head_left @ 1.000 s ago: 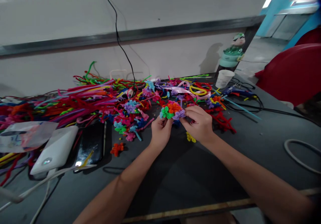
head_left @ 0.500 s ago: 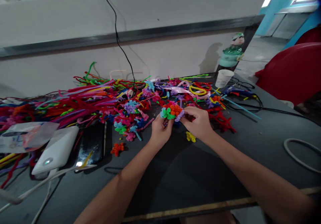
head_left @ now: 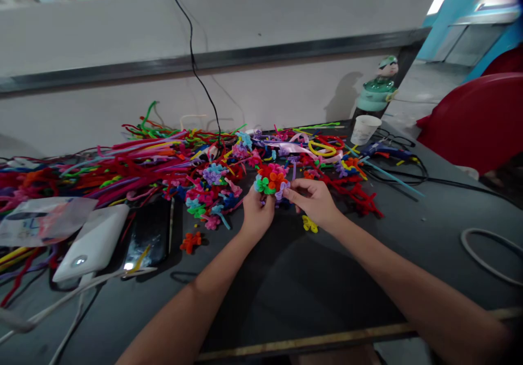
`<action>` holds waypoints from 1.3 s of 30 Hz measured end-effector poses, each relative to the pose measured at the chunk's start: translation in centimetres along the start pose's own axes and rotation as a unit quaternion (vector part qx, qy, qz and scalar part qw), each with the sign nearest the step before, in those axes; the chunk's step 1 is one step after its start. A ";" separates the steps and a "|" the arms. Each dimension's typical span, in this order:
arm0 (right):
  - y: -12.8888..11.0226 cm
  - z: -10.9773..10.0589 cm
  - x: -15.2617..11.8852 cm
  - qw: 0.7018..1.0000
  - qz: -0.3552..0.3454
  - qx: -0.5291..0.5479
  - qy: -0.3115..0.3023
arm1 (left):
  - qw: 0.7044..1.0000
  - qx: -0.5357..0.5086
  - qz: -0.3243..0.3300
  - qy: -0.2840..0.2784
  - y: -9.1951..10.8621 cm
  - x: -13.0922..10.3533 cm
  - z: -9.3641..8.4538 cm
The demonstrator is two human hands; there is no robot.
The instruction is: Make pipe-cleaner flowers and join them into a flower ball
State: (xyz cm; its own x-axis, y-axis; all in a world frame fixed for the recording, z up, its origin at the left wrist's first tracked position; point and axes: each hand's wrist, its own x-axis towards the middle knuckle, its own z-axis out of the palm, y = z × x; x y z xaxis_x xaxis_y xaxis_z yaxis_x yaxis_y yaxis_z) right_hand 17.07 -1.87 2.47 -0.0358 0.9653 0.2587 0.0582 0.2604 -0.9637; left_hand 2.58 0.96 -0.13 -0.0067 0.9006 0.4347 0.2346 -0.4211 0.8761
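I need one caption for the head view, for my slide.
Left hand and right hand hold a colourful flower cluster over a dark table, near heaped pipe cleaners.

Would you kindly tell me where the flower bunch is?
The flower bunch is near the head view's centre, in the left hand, with the right hand at its right edge.

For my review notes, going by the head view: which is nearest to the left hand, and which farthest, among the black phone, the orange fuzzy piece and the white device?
From the left hand:
1. Orange fuzzy piece, just to its left on the table.
2. Black phone, farther left.
3. White device, left of the phone.
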 end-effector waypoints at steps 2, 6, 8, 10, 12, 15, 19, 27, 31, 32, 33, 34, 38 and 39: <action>0.3 0.0 0.0 0.999 -0.022 -0.028 0.017 | 0.999 -0.037 -0.032 -0.015 0.2 -0.1 0.2; -0.2 -0.5 0.0 0.986 -0.079 -0.139 0.057 | 0.989 -0.110 -0.102 -0.016 0.4 -0.1 0.7; -0.6 -0.9 0.0 0.978 -0.093 -0.173 0.066 | 0.986 -0.123 -0.108 -0.022 0.3 0.0 0.7; -1.0 -1.1 0.1 0.975 -0.095 -0.187 0.074 | 0.989 -0.116 -0.083 -0.043 -0.1 0.2 0.5; -1.1 -1.2 0.1 0.975 -0.089 -0.188 0.081 | 0.993 -0.096 -0.045 -0.057 -0.5 0.5 0.1; -1.2 -1.2 0.2 0.977 -0.083 -0.178 0.077 | 0.997 -0.057 -0.002 -0.059 -1.0 0.6 -0.3; -1.2 -1.2 0.3 0.980 -0.074 -0.173 0.068 | 0.996 0.030 0.046 -0.066 -0.8 0.6 -0.5; -0.5 -1.3 0.2 0.990 -0.059 -0.122 0.047 | 0.995 0.033 -0.015 -0.088 -0.9 0.5 -0.2; -0.3 -1.0 0.2 0.988 -0.079 -0.109 0.080 | 0.994 0.069 0.038 -0.075 -1.0 0.5 -0.4; -0.3 -0.9 0.2 0.987 -0.079 -0.114 0.082 | 0.993 0.076 0.056 -0.069 -1.0 0.5 -0.4; -0.2 -0.9 0.3 0.987 -0.077 -0.118 0.083 | 0.992 0.078 0.071 -0.065 -1.0 0.5 -0.5; -0.1 -1.0 0.3 0.987 -0.073 -0.121 0.082 | 0.992 0.077 0.084 -0.060 -1.0 0.5 -0.5; 0.0 -1.1 0.4 0.989 -0.048 -0.113 0.079 | 0.989 0.082 0.112 -0.048 -1.2 0.4 -0.5; 0.0 -1.1 0.4 0.989 -0.043 -0.112 0.081 | 0.987 0.089 0.122 -0.047 -1.2 0.4 -0.6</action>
State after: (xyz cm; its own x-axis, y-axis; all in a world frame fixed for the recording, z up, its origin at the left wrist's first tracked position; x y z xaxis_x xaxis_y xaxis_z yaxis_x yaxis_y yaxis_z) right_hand 18.18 -1.51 2.65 0.1090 0.9248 0.3646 0.2820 0.3229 -0.9034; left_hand 1.75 1.79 -0.85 0.1585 0.7844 0.5997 0.3848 -0.6084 0.6941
